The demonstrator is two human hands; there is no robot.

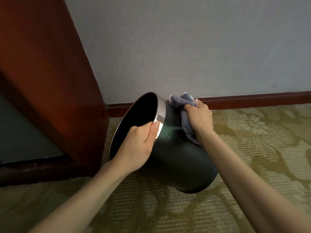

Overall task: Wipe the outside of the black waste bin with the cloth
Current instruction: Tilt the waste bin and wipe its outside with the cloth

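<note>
The round black plastic waste bin (176, 158) with a shiny metal rim band (161, 113) is tilted on the patterned olive carpet (252, 148) near its far edge, its mouth facing left. A faint pale mark on its side is too blurred to read. The left hand (139, 145) grips the rim, thumb on the band. The right hand (198, 116), arm outstretched, clutches the crumpled grey-lilac cloth (186, 128) against the bin's upper wall.

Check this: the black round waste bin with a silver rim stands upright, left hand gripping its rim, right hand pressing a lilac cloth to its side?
Not upright: the head view shows the black round waste bin tilted. The left hand does grip its silver rim; the right hand presses the lilac cloth to its side.
</note>
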